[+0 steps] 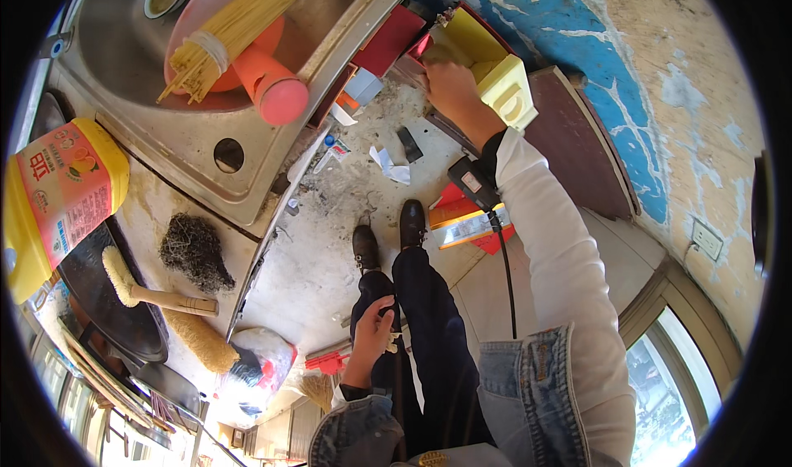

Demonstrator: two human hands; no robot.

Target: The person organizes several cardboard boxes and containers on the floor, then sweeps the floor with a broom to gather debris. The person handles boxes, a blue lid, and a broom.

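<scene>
My right hand (450, 89) reaches down at the dark red edge of an opened gift box (473, 34) with a yellow inside; its fingertips are partly hidden, and what they grip cannot be made out. Beside that forearm lies a yellow molded insert (507, 92). Low in front of my legs, my left hand (371, 334) is half curled near a small pale crumpled scrap (392, 342); whether it holds the scrap is unclear. Scraps of white paper (391, 166) and a small black piece (409, 144) lie on the dirty floor.
A steel sink (260, 176) with a pink basin, noodle bundles and a red cylinder fills the upper left. The counter bears a yellow jug (62, 201), steel wool (195, 253) and a wooden-handled brush (170, 298). A black adapter (473, 182) with a cable hangs by my right arm.
</scene>
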